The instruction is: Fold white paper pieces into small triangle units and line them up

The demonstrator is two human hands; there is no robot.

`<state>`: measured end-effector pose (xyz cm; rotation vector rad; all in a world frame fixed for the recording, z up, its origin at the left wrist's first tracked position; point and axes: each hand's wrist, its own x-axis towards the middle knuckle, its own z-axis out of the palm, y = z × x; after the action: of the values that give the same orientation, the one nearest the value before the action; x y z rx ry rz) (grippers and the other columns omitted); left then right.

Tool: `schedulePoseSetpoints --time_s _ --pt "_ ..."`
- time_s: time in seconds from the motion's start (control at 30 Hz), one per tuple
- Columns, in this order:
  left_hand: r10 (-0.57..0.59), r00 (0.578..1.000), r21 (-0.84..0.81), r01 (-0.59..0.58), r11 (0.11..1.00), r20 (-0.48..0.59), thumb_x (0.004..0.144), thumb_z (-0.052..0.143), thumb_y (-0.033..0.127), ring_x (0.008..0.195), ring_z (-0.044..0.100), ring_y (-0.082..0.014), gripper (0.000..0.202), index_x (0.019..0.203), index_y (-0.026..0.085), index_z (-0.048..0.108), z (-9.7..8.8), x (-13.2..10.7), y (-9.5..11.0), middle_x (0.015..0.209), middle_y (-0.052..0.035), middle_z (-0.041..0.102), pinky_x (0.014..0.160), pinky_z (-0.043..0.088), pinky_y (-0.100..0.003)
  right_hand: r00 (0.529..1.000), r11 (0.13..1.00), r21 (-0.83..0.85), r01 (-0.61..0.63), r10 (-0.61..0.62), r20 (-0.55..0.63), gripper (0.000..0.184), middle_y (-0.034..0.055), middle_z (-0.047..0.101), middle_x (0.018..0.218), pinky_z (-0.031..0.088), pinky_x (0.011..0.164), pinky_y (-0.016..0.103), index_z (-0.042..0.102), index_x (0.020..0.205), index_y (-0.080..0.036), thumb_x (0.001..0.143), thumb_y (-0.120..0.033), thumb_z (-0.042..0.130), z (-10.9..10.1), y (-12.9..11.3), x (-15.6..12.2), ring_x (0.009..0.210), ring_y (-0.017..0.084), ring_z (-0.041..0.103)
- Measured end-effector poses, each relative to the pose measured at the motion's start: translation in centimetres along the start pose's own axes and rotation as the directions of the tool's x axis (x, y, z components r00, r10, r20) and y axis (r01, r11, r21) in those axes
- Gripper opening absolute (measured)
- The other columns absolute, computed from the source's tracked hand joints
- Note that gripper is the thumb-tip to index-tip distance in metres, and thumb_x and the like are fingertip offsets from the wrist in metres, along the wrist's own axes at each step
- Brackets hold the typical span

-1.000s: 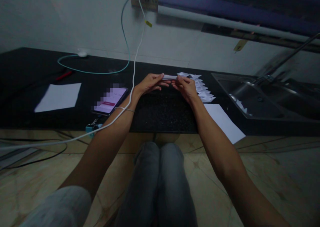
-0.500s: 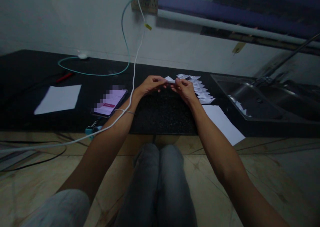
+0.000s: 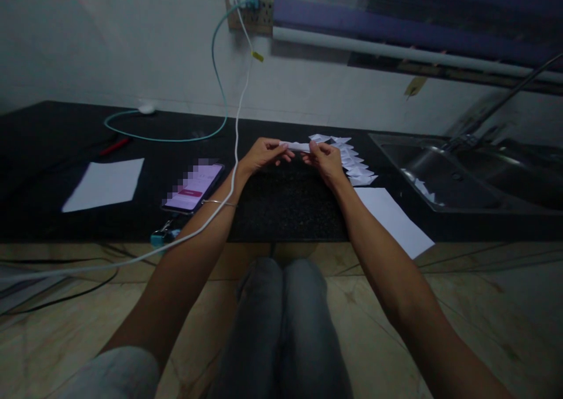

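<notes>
Both hands reach over a low black counter (image 3: 285, 208). My left hand (image 3: 263, 154) and my right hand (image 3: 324, 156) pinch the two ends of a narrow folded strip of white paper (image 3: 297, 146) held flat between them, just above the counter. Fingers of both hands are closed on it. Right behind my right hand lies a row of several small folded white paper pieces (image 3: 355, 163).
A lit phone (image 3: 193, 187) lies left of my left arm, a white cable (image 3: 229, 170) crossing over that arm from a wall socket (image 3: 247, 1). White sheets lie at the left (image 3: 104, 183) and right (image 3: 393, 220). A steel sink (image 3: 444, 176) sits at the right. A teal cable (image 3: 162, 136) loops behind.
The paper between my hands went from a longer strip to a short bunched piece and is stretched out long again. The view has tilted slightly downward.
</notes>
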<state>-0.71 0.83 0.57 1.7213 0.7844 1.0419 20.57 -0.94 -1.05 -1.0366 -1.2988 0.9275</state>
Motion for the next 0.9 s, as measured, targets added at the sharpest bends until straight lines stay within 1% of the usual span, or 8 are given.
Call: schedulePoseSetpoints --time_s 0.1,0.2,0.37,0.47,0.53,0.6,0.73,0.9 --pt "0.008 0.999 0.006 -0.008 1.000 -0.043 0.091 0.065 0.050 0.081 0.071 -0.0149 0.039 0.100 0.014 0.075 0.0 0.0 0.2 0.093 -0.0135 0.077 0.056 0.047 -0.020 1.000 1.000 0.021 -0.006 0.005 0.028 0.051 0.0043 0.072 0.078 0.061 0.067 0.030 0.067 0.080 -0.024 0.069 -0.073 0.072 0.2 -0.2 -0.2 0.073 0.015 0.069" --pt "-0.019 0.997 0.016 0.020 1.000 -0.079 0.091 0.063 0.052 0.083 0.071 -0.0159 0.041 0.102 0.014 0.074 0.1 -0.2 0.7 0.090 -0.0131 0.077 0.055 0.047 -0.020 0.999 1.000 0.026 -0.013 0.012 0.032 0.053 0.0046 0.072 0.082 0.061 0.067 0.028 0.065 0.082 -0.023 0.069 -0.074 0.071 0.4 -0.3 -0.3 0.076 0.015 0.070" --pt "-0.043 0.997 -0.027 0.041 0.999 -0.066 0.091 0.064 0.052 0.084 0.072 -0.0157 0.042 0.109 0.015 0.073 0.1 0.0 0.3 0.090 -0.0133 0.076 0.057 0.047 -0.020 1.000 0.999 0.038 0.004 -0.005 0.031 0.051 0.0041 0.070 0.084 0.060 0.066 0.027 0.062 0.082 -0.023 0.070 -0.072 0.072 0.3 0.3 0.1 0.080 0.016 0.071" --pt "-0.020 0.997 -0.040 0.016 0.999 -0.080 0.091 0.064 0.047 0.081 0.072 -0.0148 0.044 0.122 0.014 0.068 0.0 0.2 -0.2 0.093 -0.0129 0.076 0.057 0.046 -0.020 1.000 0.999 0.036 0.001 -0.002 0.018 0.050 0.0015 0.069 0.080 0.060 0.067 0.028 0.059 0.090 -0.026 0.070 -0.068 0.074 0.1 0.7 0.4 0.075 0.015 0.070" --pt "-0.009 0.996 -0.041 0.005 0.999 -0.090 0.091 0.066 0.043 0.079 0.072 -0.0142 0.052 0.134 0.015 0.060 0.0 0.1 -0.2 0.094 -0.0123 0.076 0.057 0.045 -0.020 1.000 0.999 0.033 0.009 -0.010 0.009 0.051 -0.0009 0.068 0.076 0.059 0.067 0.027 0.057 0.097 -0.028 0.070 -0.066 0.075 0.1 0.8 0.4 0.071 0.014 0.069" --pt "-0.010 0.996 -0.038 0.006 0.999 -0.093 0.091 0.066 0.041 0.079 0.072 -0.0139 0.057 0.141 0.015 0.053 0.1 0.0 0.0 0.095 -0.0122 0.076 0.057 0.045 -0.019 1.000 1.000 0.012 0.014 -0.014 0.007 0.050 -0.0014 0.069 0.076 0.059 0.067 0.028 0.055 0.102 -0.029 0.072 -0.064 0.074 0.2 0.8 0.3 0.068 0.014 0.068" --pt "-0.028 0.994 -0.032 0.025 0.999 -0.104 0.093 0.064 0.041 0.080 0.072 -0.0136 0.049 0.134 0.015 0.058 0.2 0.0 0.1 0.096 -0.0129 0.075 0.058 0.045 -0.019 1.000 0.999 -0.051 0.010 -0.010 -0.002 0.045 0.0012 0.072 0.081 0.059 0.069 0.031 0.054 0.103 -0.029 0.078 -0.063 0.069 0.5 0.5 0.1 0.068 0.015 0.068" --pt "-0.022 0.993 -0.055 0.016 0.998 -0.118 0.093 0.064 0.040 0.077 0.071 -0.0133 0.042 0.127 0.015 0.061 0.5 0.4 -0.3 0.092 -0.0107 0.075 0.058 0.044 -0.022 0.998 0.997 -0.066 0.042 -0.046 -0.051 0.040 0.0015 0.070 0.077 0.059 0.071 0.033 0.055 0.098 -0.029 0.081 -0.062 0.068 0.6 0.6 0.1 0.070 0.017 0.069"
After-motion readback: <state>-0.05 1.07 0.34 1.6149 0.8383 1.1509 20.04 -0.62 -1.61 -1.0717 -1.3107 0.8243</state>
